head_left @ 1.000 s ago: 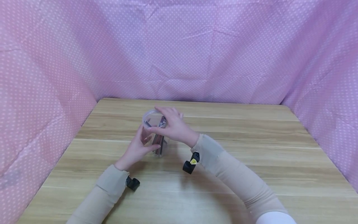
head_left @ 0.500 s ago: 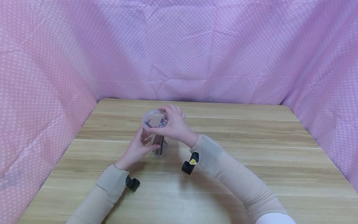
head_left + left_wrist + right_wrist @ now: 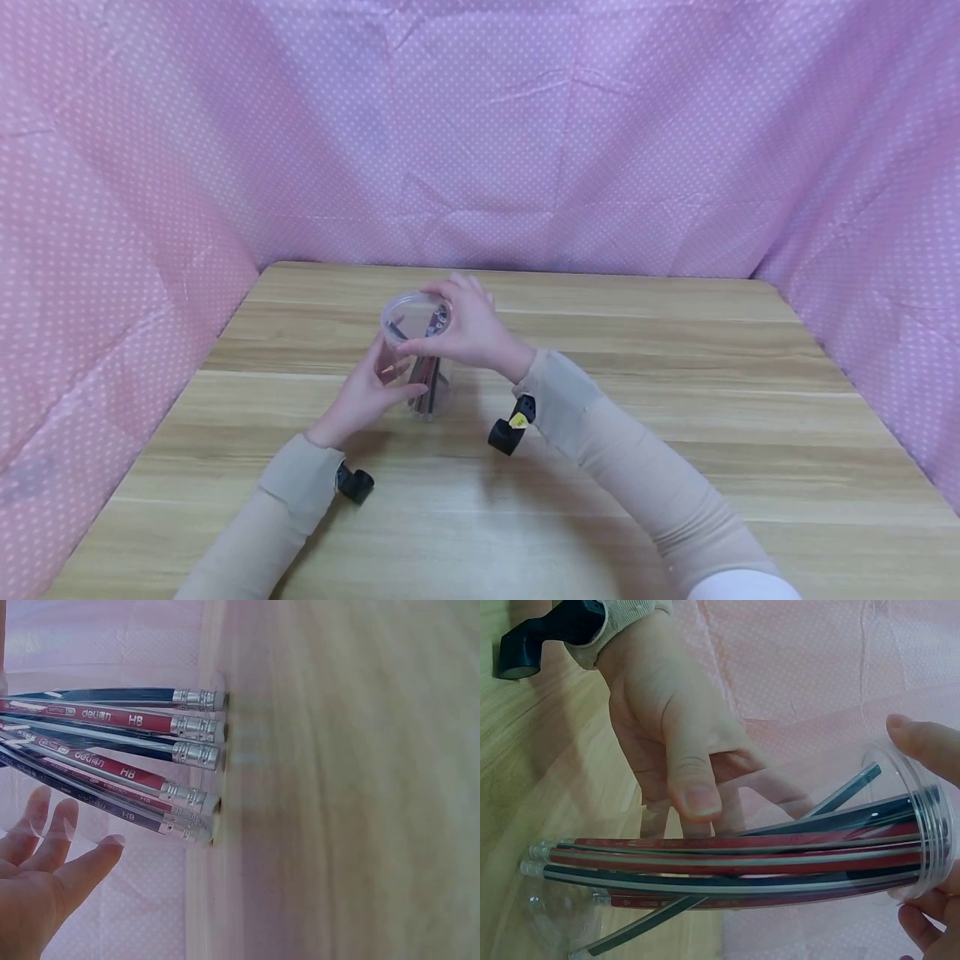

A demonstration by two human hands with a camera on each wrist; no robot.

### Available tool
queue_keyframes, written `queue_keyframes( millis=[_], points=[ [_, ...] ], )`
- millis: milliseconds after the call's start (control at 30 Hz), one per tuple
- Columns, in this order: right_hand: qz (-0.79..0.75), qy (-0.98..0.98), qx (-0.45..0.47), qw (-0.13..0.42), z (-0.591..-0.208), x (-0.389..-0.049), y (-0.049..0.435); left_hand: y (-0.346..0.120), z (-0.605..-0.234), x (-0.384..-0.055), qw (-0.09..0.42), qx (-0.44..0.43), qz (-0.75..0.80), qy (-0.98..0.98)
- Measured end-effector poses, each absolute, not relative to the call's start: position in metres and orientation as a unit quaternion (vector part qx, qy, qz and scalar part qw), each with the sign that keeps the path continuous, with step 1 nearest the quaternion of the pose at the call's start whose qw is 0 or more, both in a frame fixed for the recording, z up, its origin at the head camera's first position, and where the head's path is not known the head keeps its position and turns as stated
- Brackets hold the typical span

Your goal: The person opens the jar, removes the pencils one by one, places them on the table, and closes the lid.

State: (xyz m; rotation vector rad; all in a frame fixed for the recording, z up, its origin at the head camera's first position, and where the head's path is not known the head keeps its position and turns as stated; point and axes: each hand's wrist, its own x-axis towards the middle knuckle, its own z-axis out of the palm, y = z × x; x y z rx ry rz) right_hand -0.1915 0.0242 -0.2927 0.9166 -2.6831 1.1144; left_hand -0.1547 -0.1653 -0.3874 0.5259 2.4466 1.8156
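The right hand held the top of a clear container, thumb and fingers spread fairly wide to grip opposite sides of the rim. The left hand held it lower down, thumb on the near side of the wall and the other fingers curved round behind. Compared with the earlier head views, the right fingers had slipped slightly round the rim and some stood a touch higher, while the left hand and the container had barely shifted. I judged this a small change of grip at the top, with the left hand steadying the body and the contents left undisturbed. Whether a separate lid sat on the rim could not be told.

Inside the container was a bundle of red and dark pencils, eraser ends toward the base; one dark pencil slanted across the rest. The container was roughly upright, a little left of the middle of the wooden counter; whether its base touched the wood was hard to tell. Farther out, a black camera sat at the right wrist, beside the beige sleeve, and pink dotted cloth hung behind the counter and along both sides.
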Motion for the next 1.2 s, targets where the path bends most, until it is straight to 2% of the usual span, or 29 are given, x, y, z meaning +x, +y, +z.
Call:
queue_keyframes(
  millis=[1200],
  points=[
    [0.388, -0.860, 0.329, 0.038, -0.2953, -0.2003, 0.0277, -0.1664, -0.3885, -0.1584, 0.037, 0.137, 0.588, 0.797]
  ],
)
